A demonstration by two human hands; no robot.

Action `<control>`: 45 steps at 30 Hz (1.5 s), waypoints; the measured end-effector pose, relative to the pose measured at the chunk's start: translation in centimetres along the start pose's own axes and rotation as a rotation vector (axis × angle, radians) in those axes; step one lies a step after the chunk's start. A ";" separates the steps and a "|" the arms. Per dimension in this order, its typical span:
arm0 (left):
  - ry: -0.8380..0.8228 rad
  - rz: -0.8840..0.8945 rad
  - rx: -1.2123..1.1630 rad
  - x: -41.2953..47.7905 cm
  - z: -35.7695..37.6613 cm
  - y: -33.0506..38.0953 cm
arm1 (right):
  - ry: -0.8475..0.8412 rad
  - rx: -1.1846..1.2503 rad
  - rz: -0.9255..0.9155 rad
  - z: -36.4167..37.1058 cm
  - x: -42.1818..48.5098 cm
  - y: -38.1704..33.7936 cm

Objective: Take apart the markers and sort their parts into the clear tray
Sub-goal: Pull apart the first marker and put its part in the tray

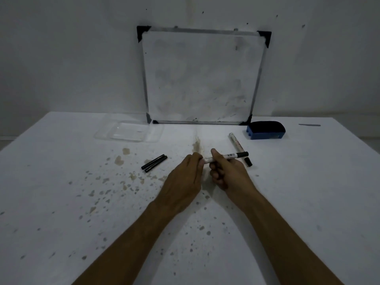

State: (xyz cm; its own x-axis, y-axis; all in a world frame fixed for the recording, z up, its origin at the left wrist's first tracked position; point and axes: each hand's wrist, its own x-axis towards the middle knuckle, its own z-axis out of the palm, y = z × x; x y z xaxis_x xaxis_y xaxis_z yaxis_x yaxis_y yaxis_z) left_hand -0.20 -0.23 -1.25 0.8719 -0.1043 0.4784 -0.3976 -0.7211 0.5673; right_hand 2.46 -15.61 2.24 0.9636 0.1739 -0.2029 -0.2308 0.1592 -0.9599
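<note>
Far to your left, near the back of the desk (61,202), sits the clear tray (129,131). It looks like nothing is in it, but it is see-through and dim, so it is hard to be sure. A little closer to you lie two thin black sticks (154,163), side by side and touching, flat on the desk. You cannot tell from here which marker part they are.

In the middle, your left hand (183,182) is closed on the left end of a white marker (226,156). Your fingers hide that end. Your right hand (228,171) is wrapped tight around the middle of the same marker, thumb on top. The marker is held above the desk, almost level, and its black end pokes out past your right hand.

Just behind that black end, a second white marker (236,144) lies on the desk, pointing away from you. A small black cap (248,162) lies at its near end.

Behind it all, a whiteboard (202,77) leans on the wall. To the right of its bottom corner sits a blue eraser (266,130).

The desk is white with many brown spots.
</note>
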 end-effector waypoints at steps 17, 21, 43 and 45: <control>-0.068 -0.216 -0.313 0.7 -0.9 0.8 | -0.029 0.098 -0.135 1.4 0.1 1.1; -0.071 -0.177 -0.240 0.9 -1.0 0.5 | -0.037 0.133 -0.131 1.5 0.5 1.2; 0.042 -0.129 0.122 0.6 -0.9 -2.0 | -0.059 0.357 -0.082 0.5 0.8 1.2; 0.049 -0.091 0.162 0.4 -1.0 -2.9 | -0.076 0.406 -0.050 0.3 1.0 1.0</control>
State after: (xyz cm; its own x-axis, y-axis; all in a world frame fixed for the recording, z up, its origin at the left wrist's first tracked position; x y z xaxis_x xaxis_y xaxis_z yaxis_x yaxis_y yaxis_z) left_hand 1.00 2.49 -2.01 0.8858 -0.0027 0.4641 -0.2628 -0.8272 0.4968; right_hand 3.11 -15.00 1.09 0.9657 0.2255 -0.1284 -0.2331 0.5367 -0.8109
